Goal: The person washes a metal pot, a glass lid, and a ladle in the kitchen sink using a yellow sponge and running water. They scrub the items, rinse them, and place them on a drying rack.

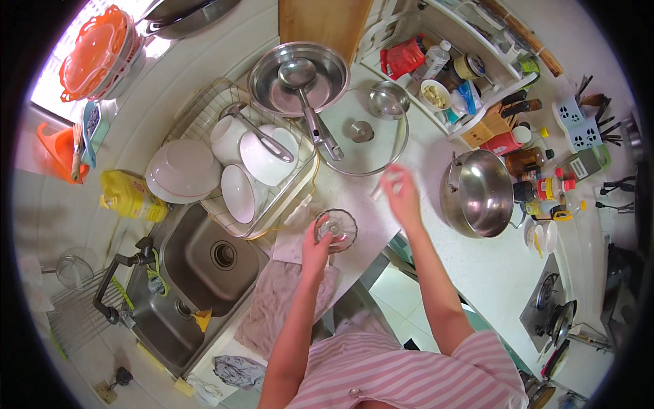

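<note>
My left hand (317, 241) holds a small clear glass bowl (343, 229) with a scalloped rim, over the counter corner beside the dish rack (265, 227). My right hand (401, 197) is blurred, raised above the white counter, its fingers bent near the edge of a glass pot lid (337, 148). A faint pale streak shows beside its fingers; whether it holds something cannot be told. White bowls (245, 194) and a slotted ladle (268, 140) lie in the rack. A steel basin (322, 102) with a steel ladle (297, 74) across it stands behind.
A steel pot (485, 194) stands to the right, near sauce bottles (526, 161) and a knife block (485, 128). On the left are the double sink (204, 266), its black faucet (120, 260) and a yellow soap bottle (133, 197). A pinkish towel (271, 307) hangs over the counter edge.
</note>
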Demonstrator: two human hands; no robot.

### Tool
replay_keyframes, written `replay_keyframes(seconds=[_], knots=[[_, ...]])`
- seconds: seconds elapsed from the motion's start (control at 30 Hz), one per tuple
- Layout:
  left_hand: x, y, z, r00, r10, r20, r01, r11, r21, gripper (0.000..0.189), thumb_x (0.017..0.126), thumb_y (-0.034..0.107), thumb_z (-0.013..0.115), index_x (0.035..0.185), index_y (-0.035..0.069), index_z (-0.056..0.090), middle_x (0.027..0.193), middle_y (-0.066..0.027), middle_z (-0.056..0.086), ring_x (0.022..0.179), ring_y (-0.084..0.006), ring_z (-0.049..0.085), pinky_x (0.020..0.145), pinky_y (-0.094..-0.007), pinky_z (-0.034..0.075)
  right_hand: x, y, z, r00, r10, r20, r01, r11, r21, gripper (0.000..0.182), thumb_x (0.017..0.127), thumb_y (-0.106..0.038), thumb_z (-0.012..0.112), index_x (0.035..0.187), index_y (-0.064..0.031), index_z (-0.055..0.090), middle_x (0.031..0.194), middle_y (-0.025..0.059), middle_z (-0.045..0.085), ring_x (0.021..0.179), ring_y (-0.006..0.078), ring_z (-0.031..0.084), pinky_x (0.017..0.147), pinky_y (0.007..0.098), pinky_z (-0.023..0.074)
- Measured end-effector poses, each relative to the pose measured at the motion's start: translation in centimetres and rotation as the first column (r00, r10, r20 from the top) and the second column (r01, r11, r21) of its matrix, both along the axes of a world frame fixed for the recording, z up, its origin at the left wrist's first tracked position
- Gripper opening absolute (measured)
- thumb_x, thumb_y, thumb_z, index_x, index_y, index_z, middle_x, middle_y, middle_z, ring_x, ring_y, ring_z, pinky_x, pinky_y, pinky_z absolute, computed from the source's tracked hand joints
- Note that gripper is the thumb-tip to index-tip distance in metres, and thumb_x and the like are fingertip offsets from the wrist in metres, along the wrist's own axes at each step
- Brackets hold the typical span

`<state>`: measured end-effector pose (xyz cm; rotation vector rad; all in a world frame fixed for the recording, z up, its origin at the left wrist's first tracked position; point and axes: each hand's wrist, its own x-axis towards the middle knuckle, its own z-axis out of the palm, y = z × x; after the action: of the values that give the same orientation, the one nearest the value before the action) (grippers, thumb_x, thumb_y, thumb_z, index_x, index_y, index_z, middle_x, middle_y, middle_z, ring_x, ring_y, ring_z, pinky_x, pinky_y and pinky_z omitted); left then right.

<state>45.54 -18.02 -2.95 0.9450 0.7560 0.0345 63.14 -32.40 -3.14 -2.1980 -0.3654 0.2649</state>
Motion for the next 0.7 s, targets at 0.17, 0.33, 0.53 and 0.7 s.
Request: replay_keyframes(seconds=[0.17,0.33,0.53,0.7], knots=[[-1.0,0.6,-0.2,0.999,0.038,-0.029,-0.037,0.999,0.031,0.044,0.086,0.005,0.048,0.129,0.002,0.038,0.131,-0.0083,0.042,0.086,-0.0253,0.064,0.065,-0.0331,0.053,7.6,2.6,-0.9,0.906,-0.224,-0.359,0.364,0.845,0.391,0.049,0.083,-0.012,0.058,0.124,0.0015,0.037,0.102,0.0177,0.06,0.077,0.025,0.064,0.067,0.0329,0.0518],[-2.4,0.9,-0.3,0.991,0.127,-0.044,-0.124,0.99,0.065,0.041,0.087,0.008,0.051,0.127,0.004,0.042,0.119,-0.0102,0.05,0.081,-0.0216,0.065,0.059,-0.0295,0.053,5.8,1.7,-1.4,0.851,-0.122,-0.51,0.397,0.785,0.475,0.049,0.082,-0.006,0.055,0.126,0.0018,0.034,0.102,0.0215,0.06,0.08,0.0288,0.065,0.064,0.0348,0.0542],[-5.3,2.5,-2.5,0.981,0.177,-0.077,-0.154,0.958,0.242,0.046,0.087,0.016,0.057,0.128,0.003,0.041,0.12,-0.0108,0.049,0.078,-0.019,0.064,0.058,-0.0279,0.052,-2.8,-3.1,2.7,0.85,-0.126,-0.511,0.391,0.801,0.453,0.046,0.081,-0.006,0.054,0.123,0.0036,0.037,0.098,0.0226,0.06,0.078,0.0284,0.066,0.062,0.0316,0.0544],[-6.2,3.1,-1.9,0.954,0.175,-0.242,-0.01,0.828,0.56,0.054,0.085,0.024,0.061,0.125,-0.004,0.04,0.119,-0.0172,0.049,0.076,-0.0196,0.062,0.053,-0.0271,0.051,-7.1,-7.0,5.6,0.791,0.008,-0.611,0.297,0.868,0.397,0.044,0.082,-0.007,0.051,0.122,0.0052,0.038,0.097,0.0219,0.061,0.078,0.0286,0.066,0.061,0.0317,0.0544]])
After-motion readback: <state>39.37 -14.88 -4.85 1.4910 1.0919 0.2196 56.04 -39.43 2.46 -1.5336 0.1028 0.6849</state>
